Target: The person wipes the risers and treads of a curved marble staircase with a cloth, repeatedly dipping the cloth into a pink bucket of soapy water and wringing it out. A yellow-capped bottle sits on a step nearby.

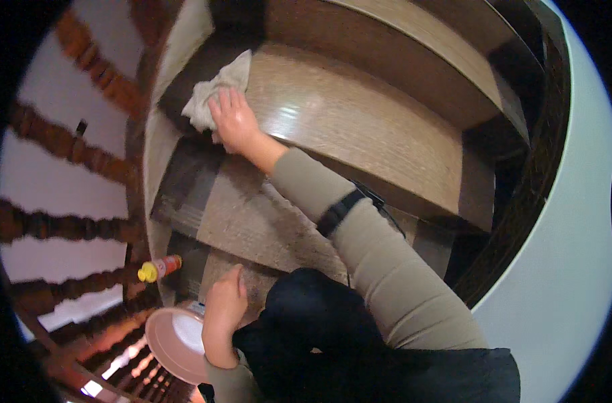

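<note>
My right hand (235, 124) presses a crumpled beige cloth (215, 97) onto the left end of a wooden stair tread (359, 127), by the dark corner. Its fingers lie bent over the cloth, holding it. A wet-looking shine shows on the tread beside the hand. My left hand (225, 305) is low on the left, near my dark-clothed knee, with fingers loosely curled and nothing visible in them. Just left of it stands a pink basin (159, 336) with something whitish inside, partly hidden by my wrist. A red bottle with a yellow cap (159, 269) is beyond the basin.
Turned wooden balusters (70, 228) line the left side. Higher steps (413, 30) rise at the top and curve right; a lower tread (252, 215) lies beneath my right arm. A pale wall (561, 289) with a dark skirting edge bounds the right side.
</note>
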Available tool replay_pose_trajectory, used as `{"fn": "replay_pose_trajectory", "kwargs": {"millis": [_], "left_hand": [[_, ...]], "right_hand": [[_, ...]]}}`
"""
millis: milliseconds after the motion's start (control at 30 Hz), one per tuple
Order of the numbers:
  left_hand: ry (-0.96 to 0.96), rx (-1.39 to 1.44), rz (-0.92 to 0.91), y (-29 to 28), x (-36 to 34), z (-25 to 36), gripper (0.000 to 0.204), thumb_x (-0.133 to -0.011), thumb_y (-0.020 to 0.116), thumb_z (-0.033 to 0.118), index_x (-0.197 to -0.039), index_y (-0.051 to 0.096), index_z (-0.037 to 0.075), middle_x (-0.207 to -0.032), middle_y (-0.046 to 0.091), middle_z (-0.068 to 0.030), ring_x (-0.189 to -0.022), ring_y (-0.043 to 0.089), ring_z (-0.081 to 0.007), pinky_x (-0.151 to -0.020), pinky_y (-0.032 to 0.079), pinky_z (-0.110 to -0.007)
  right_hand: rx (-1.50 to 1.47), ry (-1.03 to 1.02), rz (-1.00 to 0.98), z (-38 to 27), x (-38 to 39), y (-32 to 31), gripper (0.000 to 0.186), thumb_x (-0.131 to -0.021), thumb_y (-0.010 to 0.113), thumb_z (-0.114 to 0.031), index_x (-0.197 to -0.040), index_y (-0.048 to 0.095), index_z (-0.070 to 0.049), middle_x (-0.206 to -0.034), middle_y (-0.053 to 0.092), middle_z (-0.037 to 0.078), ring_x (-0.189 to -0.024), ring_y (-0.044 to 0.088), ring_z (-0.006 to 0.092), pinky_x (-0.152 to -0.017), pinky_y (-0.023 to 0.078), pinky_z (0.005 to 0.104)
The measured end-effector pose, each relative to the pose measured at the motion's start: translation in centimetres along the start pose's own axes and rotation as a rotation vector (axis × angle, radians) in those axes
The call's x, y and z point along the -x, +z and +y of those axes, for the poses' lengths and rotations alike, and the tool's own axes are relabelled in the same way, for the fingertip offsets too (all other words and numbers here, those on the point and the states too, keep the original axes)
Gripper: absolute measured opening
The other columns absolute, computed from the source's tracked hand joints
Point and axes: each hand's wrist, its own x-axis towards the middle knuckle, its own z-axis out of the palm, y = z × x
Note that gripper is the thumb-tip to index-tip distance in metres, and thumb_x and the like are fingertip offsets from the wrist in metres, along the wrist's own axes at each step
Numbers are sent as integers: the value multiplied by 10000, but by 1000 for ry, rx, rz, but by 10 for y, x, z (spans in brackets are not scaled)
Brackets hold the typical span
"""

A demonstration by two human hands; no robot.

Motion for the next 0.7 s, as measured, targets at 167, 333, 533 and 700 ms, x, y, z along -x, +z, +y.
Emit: {"fn": "replay_pose_trajectory", "kwargs": {"millis": [167, 333, 533, 700], "left_hand": [[-2, 0, -125, 18, -62, 2, 310, -836, 480, 81, -1122, 564, -5, -1066, 584, -238, -974, 556, -397, -857, 441, -434], [57, 14, -233, 44, -101, 14, 312, -846, 467, 71, -1135, 563, 4, -1028, 591, -253, -953, 564, -413, -832, 453, -434], [110, 23, -315, 64, -125, 16, 311, -846, 460, 72, -1131, 565, 6, -984, 593, -270, -946, 562, -420, -827, 453, -442], [112, -8, -328, 67, -130, 24, 297, -843, 474, 83, -1114, 574, 14, -966, 598, -265, -930, 568, -416, -807, 460, -442]], "right_hand": [[-112, 34, -11, 103, 150, -77, 477, -765, 511, -71, -1235, 463, -2, -1248, 463, 257, -1190, 422, 416, -1011, 345, 479], [52, 378, -226, 226, 339, -209, 542, -716, 532, 39, -1251, 464, -21, -1275, 466, 199, -1216, 418, 353, -1033, 336, 444], [379, 771, -399, 308, 483, -302, 639, -786, 654, -193, -1325, 371, 2, -1375, 368, 209, -1259, 375, 355, -1047, 316, 423], [379, 949, -530, 306, 470, -300, 656, -890, 519, -401, -1342, 330, 36, -1402, 321, 227, -1292, 308, 388, -1077, 250, 428]]}}
